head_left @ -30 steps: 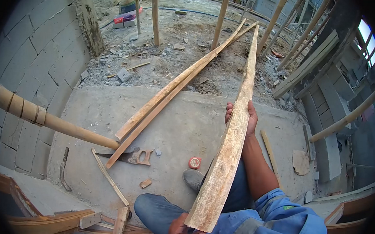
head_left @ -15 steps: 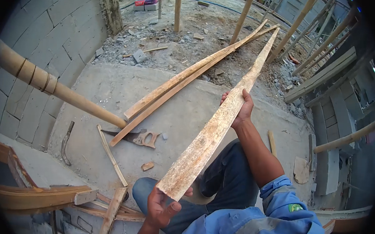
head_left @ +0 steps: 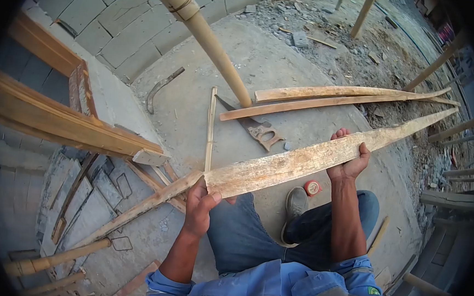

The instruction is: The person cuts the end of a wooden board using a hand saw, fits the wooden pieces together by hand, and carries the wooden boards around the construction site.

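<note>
A long rough wooden plank [head_left: 280, 165] lies across both hands above my lap, its far tip pointing to the upper right. My left hand [head_left: 203, 205] grips its near end, thumb on the face and fingers underneath. Further along, my right hand [head_left: 350, 158] cradles the plank from below, with the thumb at the near edge and fingertips showing past the far edge. Beyond the plank, a handsaw [head_left: 262, 134] rests on the concrete, partly under one of two long timber strips [head_left: 317, 101]. A red tape measure [head_left: 313, 187] sits beside my shoe.
A bamboo pole [head_left: 211, 42] slants down to the floor near the saw. At the left stands a wooden frame [head_left: 57, 121]. A bent metal bar [head_left: 161, 88] and a thin stick [head_left: 211, 129] lie on the concrete [head_left: 190, 112]. Rubble [head_left: 331, 55] lies beyond.
The view has swung left, bringing more of the wooden frame in. The held plank has turned from pointing away to lying more crosswise. Both hands still hold it.
</note>
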A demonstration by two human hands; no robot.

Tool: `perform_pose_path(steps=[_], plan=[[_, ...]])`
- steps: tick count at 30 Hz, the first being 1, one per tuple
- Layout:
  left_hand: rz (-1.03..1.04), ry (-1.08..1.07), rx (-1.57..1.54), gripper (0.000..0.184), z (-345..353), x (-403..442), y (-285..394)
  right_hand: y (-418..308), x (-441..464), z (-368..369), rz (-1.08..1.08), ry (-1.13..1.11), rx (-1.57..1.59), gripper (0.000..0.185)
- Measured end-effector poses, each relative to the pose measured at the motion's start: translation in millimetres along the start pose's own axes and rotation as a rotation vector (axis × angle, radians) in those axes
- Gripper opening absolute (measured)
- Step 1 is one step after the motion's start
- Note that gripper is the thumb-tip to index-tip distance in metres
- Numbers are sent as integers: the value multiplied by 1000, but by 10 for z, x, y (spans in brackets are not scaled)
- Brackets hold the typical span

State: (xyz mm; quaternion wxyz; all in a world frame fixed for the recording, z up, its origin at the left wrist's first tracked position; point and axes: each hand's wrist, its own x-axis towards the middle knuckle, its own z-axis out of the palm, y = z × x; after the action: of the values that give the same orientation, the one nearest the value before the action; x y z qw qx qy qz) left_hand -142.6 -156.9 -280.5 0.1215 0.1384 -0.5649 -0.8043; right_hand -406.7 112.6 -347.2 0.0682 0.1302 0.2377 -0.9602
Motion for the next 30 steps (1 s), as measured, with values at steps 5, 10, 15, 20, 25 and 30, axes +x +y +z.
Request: perform_pose_path(steps=[5,10,15,20,25,30], plan=[[65,569,202,54,-1178,47,-271,1206,-372,119,368,-115,-29,54],[-136,924,-125,70,-2255,-243,-505,2333,-830,-273,808,-86,-194,46],[-207,1129,-254,88,-3015,-866,-1216,3011,-1261,-896,1042,29,-287,40],[-278,1160,-270,69,-3018,-973,-1751,3057,-1208,-1366,1093,35,-310,39],[-435,1146,-261,60,-3095,-1293,-2147,3047,-1276,-1790,1129,147,-450,39],[-508,1264,-73,47,-3176,-1421,-2297,3118,-1401,-1784,1097,264,-546,60]])
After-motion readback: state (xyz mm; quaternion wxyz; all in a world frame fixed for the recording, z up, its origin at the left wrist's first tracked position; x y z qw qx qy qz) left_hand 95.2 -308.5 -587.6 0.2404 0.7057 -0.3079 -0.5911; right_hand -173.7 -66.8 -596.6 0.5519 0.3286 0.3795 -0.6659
